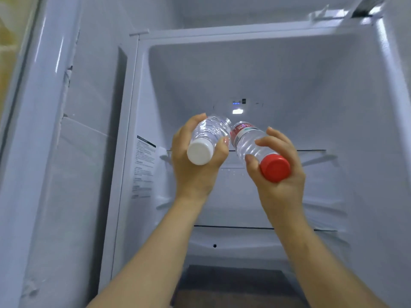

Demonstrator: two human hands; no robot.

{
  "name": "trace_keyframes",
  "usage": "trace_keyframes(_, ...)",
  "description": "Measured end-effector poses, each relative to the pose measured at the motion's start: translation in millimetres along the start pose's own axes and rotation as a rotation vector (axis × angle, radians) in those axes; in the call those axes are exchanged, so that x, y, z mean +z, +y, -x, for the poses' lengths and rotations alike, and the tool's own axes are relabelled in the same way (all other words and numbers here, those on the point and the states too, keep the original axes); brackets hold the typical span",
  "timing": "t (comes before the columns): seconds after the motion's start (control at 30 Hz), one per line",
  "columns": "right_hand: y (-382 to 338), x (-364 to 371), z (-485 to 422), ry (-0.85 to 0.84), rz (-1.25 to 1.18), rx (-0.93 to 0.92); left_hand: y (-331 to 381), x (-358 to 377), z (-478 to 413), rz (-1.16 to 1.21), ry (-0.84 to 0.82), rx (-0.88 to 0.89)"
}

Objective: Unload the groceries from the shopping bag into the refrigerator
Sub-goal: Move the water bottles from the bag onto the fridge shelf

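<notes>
L hand (195, 172) grips white-cap bottle (209, 134), fingers curled round its body, cap toward camera. R hand (281, 185) grips red-cap bottle (249, 145) the same way. Both bottles are held mid-air inside the open fridge (289, 74), far ends meeting at 12 o'clock of the hands (touching or just apart, can't tell). Shelf (311, 150) sits at 3 o'clock of R hand, door (44, 152) at 9 o'clock.
</notes>
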State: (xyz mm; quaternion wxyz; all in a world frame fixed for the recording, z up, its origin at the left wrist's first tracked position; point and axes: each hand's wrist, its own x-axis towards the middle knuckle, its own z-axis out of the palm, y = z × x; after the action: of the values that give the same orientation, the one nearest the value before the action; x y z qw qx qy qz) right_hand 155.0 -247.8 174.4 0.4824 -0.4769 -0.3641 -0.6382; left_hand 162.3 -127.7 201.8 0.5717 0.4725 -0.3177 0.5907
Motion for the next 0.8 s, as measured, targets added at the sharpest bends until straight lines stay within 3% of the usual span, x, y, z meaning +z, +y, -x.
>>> trace_keyframes(0.33, 46.6, 14.1, -39.3, -0.075, 0.04, 0.094, -53.2, 18.6, -32.6, 0.043, -0.153, -0.07)
trace_keyframes(0.8, 54.4, 9.1, -80.6, -0.155, 0.084, 0.316, -66.1, 42.4, -61.4, -0.163, -0.34, -0.054)
